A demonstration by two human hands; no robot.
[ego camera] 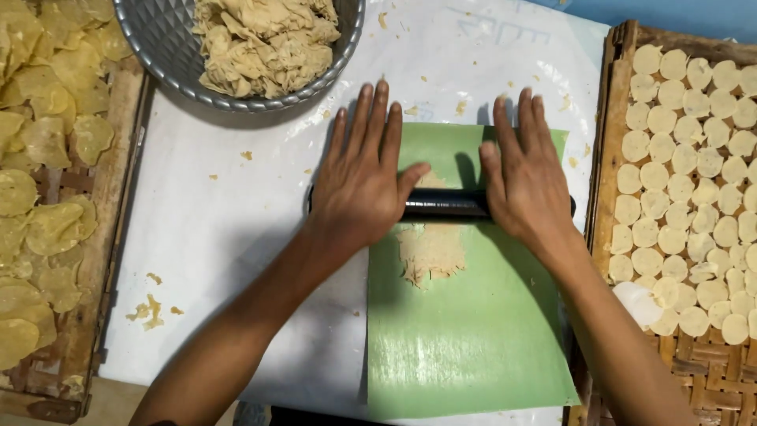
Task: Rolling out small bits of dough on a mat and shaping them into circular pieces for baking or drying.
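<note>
Both hands lie flat, palms down and fingers stretched forward, on a black roller [443,203] that runs crosswise under them. The left hand [364,183] covers the roller's left end, fingers slightly fanned, thumb pointing toward the middle. The right hand [527,183] covers the right end, fingers close together, thumb angled inward. Neither hand grips; they press down with open palms, and only the short middle stretch of the roller shows between the thumbs.

The roller sits across the upper part of a green sheet [473,331], which lies on a white cover [213,237] spread over the desk. Just on the near side of the roller, a thin, ragged patch of flattened dough [430,252] lies on the sheet, touching the roller's edge; a little dough also shows on the far side, between the thumbs.

Small crumbs [150,309] are scattered on the white cover, mostly to the left and near the top.

Beyond the left hand, a grey metal bowl [158,47] with a faceted wall holds a heap of torn, pale dough lumps [264,43].

At the far left a wooden tray [118,158] carries yellowish, wrinkled discs [47,142], overlapping loosely. At the right a woven bamboo tray [611,118] is filled with small pale rounds [686,158], packed side by side in rows; its edge lies just beside the green sheet
</note>
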